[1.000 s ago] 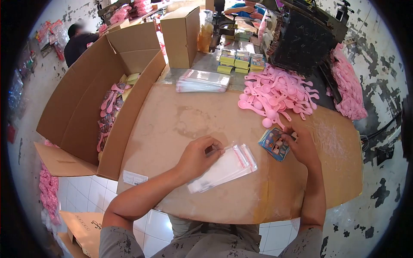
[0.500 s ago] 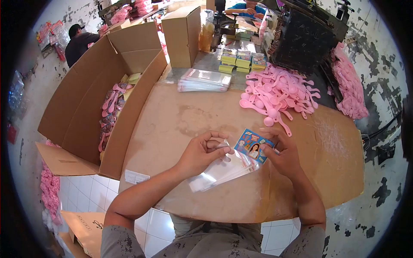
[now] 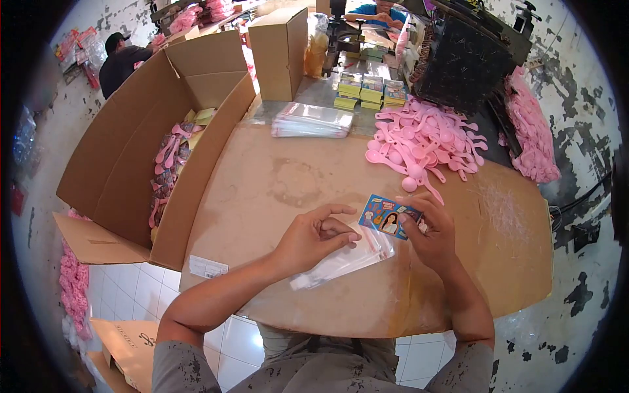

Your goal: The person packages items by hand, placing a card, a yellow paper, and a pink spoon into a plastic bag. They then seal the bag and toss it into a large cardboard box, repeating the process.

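Observation:
My right hand (image 3: 430, 226) pinches a small blue printed card (image 3: 388, 217) between thumb and fingers, held face up above the table. To its left, my left hand (image 3: 319, 237) has its index finger stretched out. Its thumb and middle finger close at the edge of a clear plastic bag (image 3: 362, 230); the exact grip is partly hidden. Below both hands, a small stack of clear plastic bags (image 3: 334, 268) lies on the cardboard-covered table (image 3: 262, 216). The card's left edge is near the left fingertips.
A heap of pink measuring spoons (image 3: 426, 141) lies at the back right. Behind are more plastic bags (image 3: 312, 120) and stacks of cards (image 3: 370, 90). An open carton (image 3: 124, 164) with packed spoons stands left. A black machine (image 3: 465, 56) stands behind. Two other people are farther back.
The card has turned flatter and shifted slightly in my right hand. My left index finger has straightened away from the thumb, and the lifted plastic at its fingertips shows less.

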{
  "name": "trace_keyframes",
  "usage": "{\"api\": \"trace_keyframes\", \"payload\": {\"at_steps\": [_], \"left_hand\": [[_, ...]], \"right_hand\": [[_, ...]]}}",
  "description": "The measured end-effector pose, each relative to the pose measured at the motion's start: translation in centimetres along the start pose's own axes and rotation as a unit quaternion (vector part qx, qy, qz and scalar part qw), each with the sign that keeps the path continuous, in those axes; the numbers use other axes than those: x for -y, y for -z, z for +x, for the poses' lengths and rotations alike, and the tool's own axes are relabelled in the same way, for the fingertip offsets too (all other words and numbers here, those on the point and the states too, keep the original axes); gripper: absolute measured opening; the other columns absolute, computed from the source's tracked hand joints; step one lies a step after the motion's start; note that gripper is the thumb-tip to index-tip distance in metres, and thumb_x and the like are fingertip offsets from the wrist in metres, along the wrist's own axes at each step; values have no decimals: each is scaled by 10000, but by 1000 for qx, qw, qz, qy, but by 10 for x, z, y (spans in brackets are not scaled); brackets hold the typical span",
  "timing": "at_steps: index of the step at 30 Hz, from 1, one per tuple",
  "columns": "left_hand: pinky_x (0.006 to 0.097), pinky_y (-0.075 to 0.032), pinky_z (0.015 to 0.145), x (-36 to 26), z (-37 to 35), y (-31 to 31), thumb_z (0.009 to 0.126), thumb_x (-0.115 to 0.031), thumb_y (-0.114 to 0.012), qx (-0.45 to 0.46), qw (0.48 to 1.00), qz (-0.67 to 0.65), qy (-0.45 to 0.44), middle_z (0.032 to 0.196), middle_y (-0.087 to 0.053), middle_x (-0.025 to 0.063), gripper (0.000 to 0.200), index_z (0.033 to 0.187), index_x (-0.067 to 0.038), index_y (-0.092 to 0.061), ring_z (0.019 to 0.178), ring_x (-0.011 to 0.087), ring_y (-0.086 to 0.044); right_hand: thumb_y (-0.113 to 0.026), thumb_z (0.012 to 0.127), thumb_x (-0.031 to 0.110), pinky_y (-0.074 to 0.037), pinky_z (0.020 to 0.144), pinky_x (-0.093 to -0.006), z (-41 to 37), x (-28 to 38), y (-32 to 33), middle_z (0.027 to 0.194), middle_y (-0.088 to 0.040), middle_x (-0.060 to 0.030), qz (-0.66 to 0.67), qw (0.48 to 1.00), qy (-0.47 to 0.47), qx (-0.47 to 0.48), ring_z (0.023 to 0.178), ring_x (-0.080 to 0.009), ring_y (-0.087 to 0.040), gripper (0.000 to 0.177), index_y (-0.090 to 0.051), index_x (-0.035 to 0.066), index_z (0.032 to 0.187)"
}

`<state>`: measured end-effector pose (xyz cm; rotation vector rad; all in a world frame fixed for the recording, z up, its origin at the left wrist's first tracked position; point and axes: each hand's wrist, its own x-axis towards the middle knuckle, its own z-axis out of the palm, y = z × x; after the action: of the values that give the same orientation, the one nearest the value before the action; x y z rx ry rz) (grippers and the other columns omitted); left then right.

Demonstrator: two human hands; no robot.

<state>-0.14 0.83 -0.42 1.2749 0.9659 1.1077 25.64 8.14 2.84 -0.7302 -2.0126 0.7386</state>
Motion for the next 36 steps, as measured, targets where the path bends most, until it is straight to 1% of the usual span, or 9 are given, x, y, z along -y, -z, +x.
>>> {"api": "trace_keyframes", "payload": {"at_steps": [8, 17, 20, 23, 26, 29, 32, 34, 36], "left_hand": [[286, -568, 894, -2, 0, 0, 984, -2, -685, -12, 1000, -19, -3, 1050, -773, 141, 475, 1422, 22, -504, 1000, 148, -729], [281, -564, 888, -1, -2, -2, 981, -5, -692, -1, 998, 52, -20, 1062, -766, 130, 500, 1445, -1, -505, 1017, 121, -704], [287, -565, 893, -1, -4, -5, 989, -3, -679, 23, 995, 99, -23, 1070, -764, 130, 502, 1457, -3, -498, 1031, 120, -697], [288, -566, 893, -4, -4, -6, 996, 2, -663, 17, 996, 80, -25, 1069, -762, 127, 489, 1456, 1, -497, 1036, 120, -695], [279, -565, 884, 2, -1, -6, 1001, 6, -652, -9, 999, 32, -37, 1064, -761, 122, 475, 1452, -1, -502, 1024, 111, -691], [264, -562, 857, 4, -1, -2, 1002, 7, -649, -10, 999, 45, -30, 1061, -759, 119, 451, 1436, -7, -523, 995, 100, -688], [247, -556, 815, 3, -2, -2, 1005, -4, -650, -13, 998, 66, -16, 1052, -757, 105, 412, 1407, -11, -558, 945, 85, -682], [235, -550, 787, 1, -2, -3, 1009, -15, -651, -23, 999, 44, -7, 1040, -754, 92, 386, 1388, -10, -577, 914, 73, -676], [222, -545, 760, -2, -1, -2, 1013, -26, -652, -35, 999, -5, 5, 1025, -750, 76, 363, 1371, -6, -593, 890, 61, -668]], "right_hand": [[-676, 888, -78, -518, 777, -277, 0, 7, 2, 1043, -646, -102, 22, 1000, -16, 14, 929, -146, -637, 324, -713, -2, 1200], [-701, 870, -40, -546, 741, -300, 6, 9, -2, 990, -694, -101, -52, 984, 40, 164, 885, -193, -680, 358, -721, 38, 1219], [-721, 886, -9, -550, 747, -283, -1, 5, -24, 1007, -711, -106, -9, 994, 12, 104, 941, -182, -700, 327, -721, 31, 1210], [-743, 904, 32, -557, 789, -283, -4, 7, -34, 1032, -723, -111, 200, 959, -198, 32, 991, -197, -711, 298, -721, 21, 1202], [-732, 943, 101, -551, 818, -307, -7, -1, -28, 1042, -725, -107, 127, 982, -140, 20, 986, -211, -701, 235, -725, 5, 1157], [-698, 971, 140, -543, 848, -340, -1, 10, -23, 1060, -718, -110, 49, 984, -55, 163, 999, -234, -688, 210, -726, -2, 1123], [-671, 978, 156, -536, 852, -356, 4, -25, -14, 1090, -706, -114, 61, 981, 23, 183, 990, -231, -675, 208, -726, -11, 1089], [-678, 956, 150, -536, 864, -379, 19, -35, 18, 1103, -696, -135, -59, 989, -108, 76, 985, -269, -682, 207, -726, 2, 1093], [-689, 937, 166, -538, 852, -398, 25, -55, 44, 1071, -694, -157, -249, 963, -103, -17, 982, -304, -685, 199, -721, 21, 1069]]}}
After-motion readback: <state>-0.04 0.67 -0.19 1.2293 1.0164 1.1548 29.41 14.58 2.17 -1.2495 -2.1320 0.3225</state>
